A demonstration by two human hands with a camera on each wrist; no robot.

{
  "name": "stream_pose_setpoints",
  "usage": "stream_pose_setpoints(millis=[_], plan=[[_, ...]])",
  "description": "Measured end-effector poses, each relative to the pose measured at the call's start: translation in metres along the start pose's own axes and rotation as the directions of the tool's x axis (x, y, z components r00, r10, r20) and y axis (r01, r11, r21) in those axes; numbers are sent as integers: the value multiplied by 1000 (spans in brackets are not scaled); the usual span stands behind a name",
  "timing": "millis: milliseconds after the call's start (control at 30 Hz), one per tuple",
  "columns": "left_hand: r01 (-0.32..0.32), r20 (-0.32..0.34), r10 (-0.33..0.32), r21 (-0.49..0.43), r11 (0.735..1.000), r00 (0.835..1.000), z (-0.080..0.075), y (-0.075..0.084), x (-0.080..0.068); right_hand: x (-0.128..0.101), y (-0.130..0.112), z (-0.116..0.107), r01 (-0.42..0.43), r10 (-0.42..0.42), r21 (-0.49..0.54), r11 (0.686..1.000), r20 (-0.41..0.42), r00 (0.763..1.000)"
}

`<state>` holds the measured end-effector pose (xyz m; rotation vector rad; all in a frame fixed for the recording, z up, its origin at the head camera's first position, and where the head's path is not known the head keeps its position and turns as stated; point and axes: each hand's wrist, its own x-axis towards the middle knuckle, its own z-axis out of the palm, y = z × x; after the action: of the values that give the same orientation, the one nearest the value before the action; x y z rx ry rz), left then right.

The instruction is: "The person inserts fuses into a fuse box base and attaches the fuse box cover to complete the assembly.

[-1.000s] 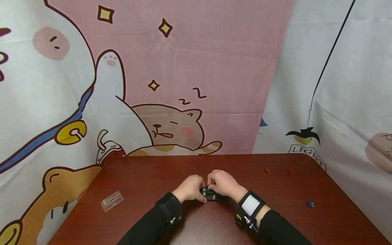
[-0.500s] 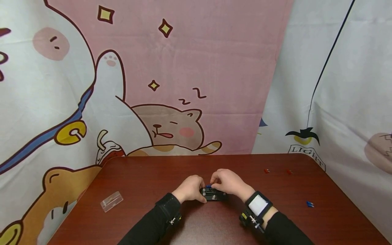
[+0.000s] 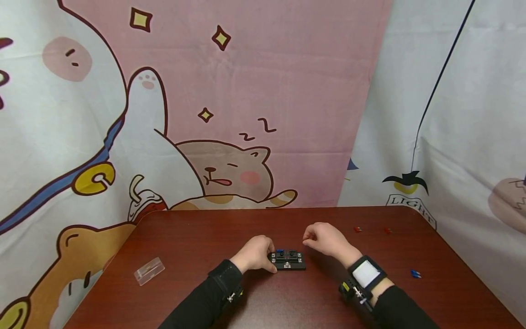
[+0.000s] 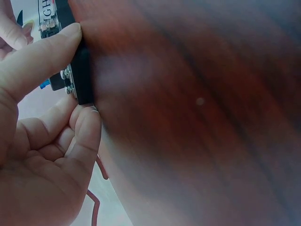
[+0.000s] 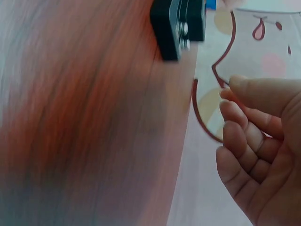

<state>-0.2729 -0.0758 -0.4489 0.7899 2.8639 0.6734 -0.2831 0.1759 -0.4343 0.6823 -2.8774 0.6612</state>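
A black terminal block (image 3: 291, 265) with metal screws lies on the table, and a small blue piece (image 3: 280, 251) shows at its back left. My left hand (image 3: 255, 253) grips the block's left end, thumb on the near edge and fingers at the far edge. In the left wrist view, the thumb (image 4: 51, 54) presses along the block's side. My right hand (image 3: 328, 239) is above the table to the right of the block, apart from it. Its fingers (image 5: 235, 139) are loosely bent, with nothing visible between them and the thumb.
A clear plastic cover (image 3: 149, 271) lies at the left of the brown table (image 3: 197, 242). Two small red pieces (image 3: 358, 229) lie at the back right, and small blue pieces (image 3: 416, 273) lie nearer on the right. A printed cloth hangs behind the table.
My right hand has moved off the block to the right, uncovering its right part and the blue piece. The left hand keeps its grip, and the block has stayed in place.
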Motion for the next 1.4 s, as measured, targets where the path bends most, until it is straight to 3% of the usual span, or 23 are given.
stream_pose_setpoints(millis=[133, 367, 600, 1400], plan=[[4, 4, -4, 2, 1000, 1000, 0, 0, 0, -2, 13, -8, -101, 101, -25, 995, -27, 995], [1, 4, -1, 5, 1000, 1000, 2, -2, 0, -4, 36, -20, -199, 192, -97, 975, -70, 979], [-10, 5, 10, 3, 1000, 1000, 1, -1, -1, -5, 59, -30, -326, 320, -110, 939, -69, 945], [-22, -1, 22, 9, 1000, 1000, -1, -1, -1, -11, 106, -51, -502, 500, -114, 857, -53, 865]])
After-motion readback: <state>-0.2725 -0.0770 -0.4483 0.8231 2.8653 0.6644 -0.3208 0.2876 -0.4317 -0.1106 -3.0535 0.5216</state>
